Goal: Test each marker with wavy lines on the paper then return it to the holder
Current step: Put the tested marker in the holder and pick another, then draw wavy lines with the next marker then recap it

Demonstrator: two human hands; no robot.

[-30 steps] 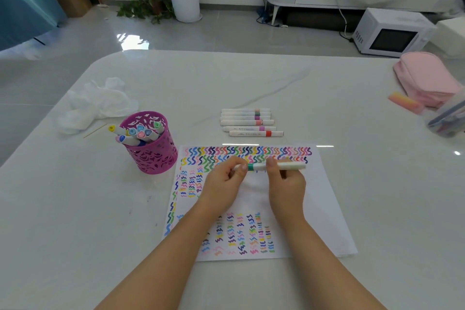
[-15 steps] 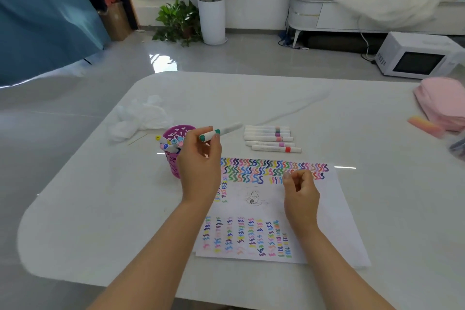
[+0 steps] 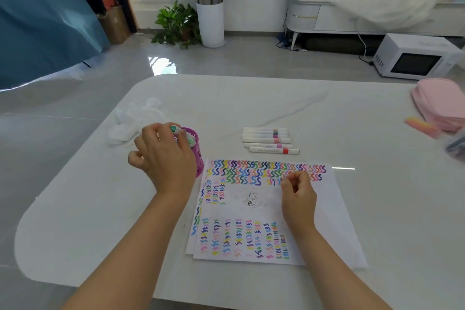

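My left hand [image 3: 163, 156] is over the purple perforated holder [image 3: 199, 158] and grips a green-capped marker [image 3: 173, 129], which stands nearly upright at the holder's mouth. Other markers' caps [image 3: 191, 141] show inside the holder, and the hand hides most of it. On the right, the paper [image 3: 329, 211] is covered with coloured wavy lines. My right hand [image 3: 298, 196] rests on it with loosely curled fingers and holds nothing. Several white markers [image 3: 269, 139] lie side by side on the table beyond the paper.
A crumpled white tissue [image 3: 130, 118] lies left of the holder. At the far right are a pink pouch [image 3: 440, 103], an orange-pink block [image 3: 420, 126] and part of a clear container [image 3: 456, 146]. The white table's rounded edge [image 3: 27, 221] runs close on the left.
My left hand took the green marker from over the paper and carried it left to the holder, turning it upright. My right hand let go of the marker and stayed on the paper.
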